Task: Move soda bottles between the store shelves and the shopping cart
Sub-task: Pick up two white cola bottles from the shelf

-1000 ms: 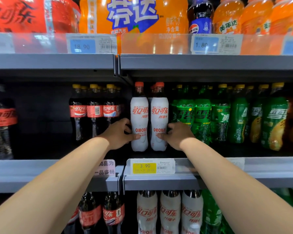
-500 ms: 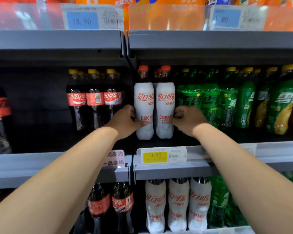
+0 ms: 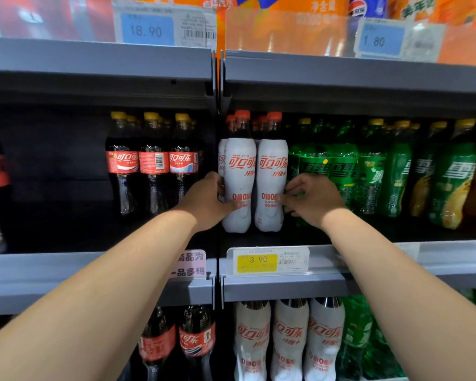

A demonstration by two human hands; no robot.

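On the grey shelf [image 3: 66,270], between dark cola bottles [image 3: 151,166] and crowding green bottles [image 3: 344,171], the left hand [image 3: 206,202] grips the left white bottle [image 3: 239,177], the right hand [image 3: 313,202] pinching the right white bottle [image 3: 271,177].

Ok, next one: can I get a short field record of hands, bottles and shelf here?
left hand: grips left white bottle, thumb in front
right hand: grips right white bottle
bottles: upright, side by side, on middle shelf
neighbours: dark cola bottles left, green bottles right
tag below: yellow price tag, 3.90
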